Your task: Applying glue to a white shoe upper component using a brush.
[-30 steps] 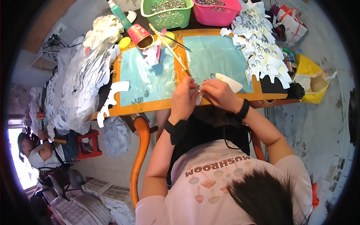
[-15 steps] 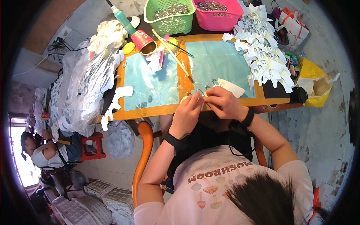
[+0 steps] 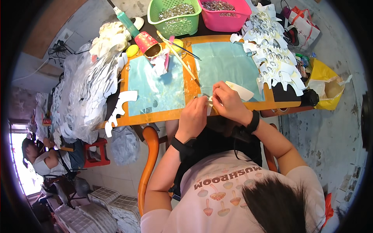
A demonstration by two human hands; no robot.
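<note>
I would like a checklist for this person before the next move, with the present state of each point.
1. Left hand on the small white piece: ok, fingertips pinch it.
2. Right hand gripping the piece too: cannot tell, fingers hide the contact.
3. Stick apart from both hands: ok.
4. Left mat free of things: not ok, tissue overlaps it.
5. Green basket stocked: ok, metal pieces inside.

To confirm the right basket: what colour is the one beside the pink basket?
The basket is green; the head view shows it best.
</note>
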